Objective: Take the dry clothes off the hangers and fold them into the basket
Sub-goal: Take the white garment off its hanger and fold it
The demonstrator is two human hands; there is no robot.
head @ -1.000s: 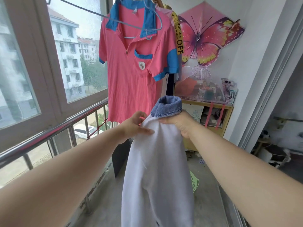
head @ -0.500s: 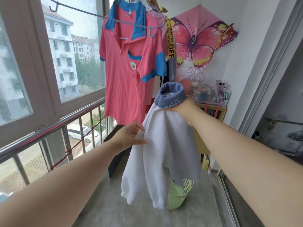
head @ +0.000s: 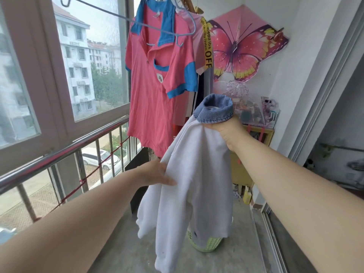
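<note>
The pink polo shirt (head: 155, 91) is hanging on its hanger (head: 167, 29), high above the basket and toward the window. The white top (head: 197, 174) is dangling right over the basket (head: 206, 244), its hem covering the rim. It is looking light, soft and floppy, likely sagging wherever unsupported, so shoulders or side seams seem the best holds. The right hand (head: 226, 131) is clenching it bunched under the denim collar, and the left hand (head: 155, 172) is pinching its side edge.
</note>
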